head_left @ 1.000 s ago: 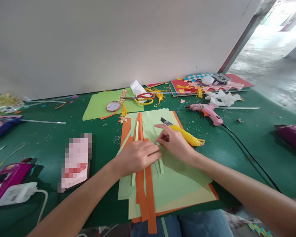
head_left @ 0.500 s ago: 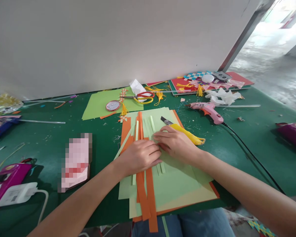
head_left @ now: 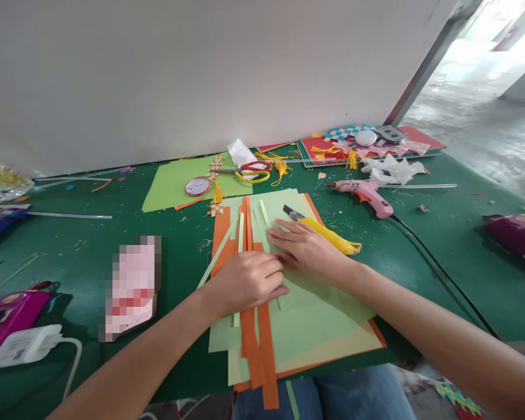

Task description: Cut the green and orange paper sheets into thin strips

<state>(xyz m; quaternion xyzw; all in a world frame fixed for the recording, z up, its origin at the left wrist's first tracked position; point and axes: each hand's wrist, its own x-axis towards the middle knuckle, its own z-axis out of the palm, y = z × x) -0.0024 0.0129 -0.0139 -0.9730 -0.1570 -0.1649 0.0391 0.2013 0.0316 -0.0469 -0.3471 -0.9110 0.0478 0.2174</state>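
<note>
My left hand (head_left: 251,281) rests on a stack of light green paper sheets (head_left: 319,326), its fingers curled over a pale green paper strip (head_left: 263,214) whose lower end it hides. Orange paper strips (head_left: 269,356) run beneath this hand and stick out past the table's front edge. Close by, my right hand (head_left: 306,248) lies palm down with its fingers stretched out over the sheets. A yellow-handled craft knife (head_left: 332,236) lies just beyond it. More pale green strips (head_left: 219,256) lie left of the orange ones.
A pink glue gun (head_left: 367,195) with a black cord lies at the right. Red and yellow scissors (head_left: 254,171), a round tin (head_left: 198,186) and yellow tassels (head_left: 217,192) lie at the back. A phone (head_left: 131,291) and a white charger (head_left: 26,348) are at left.
The pale green strip has shifted slightly left, and its lower end has gone under my left hand. My right fingers have stretched out flatter.
</note>
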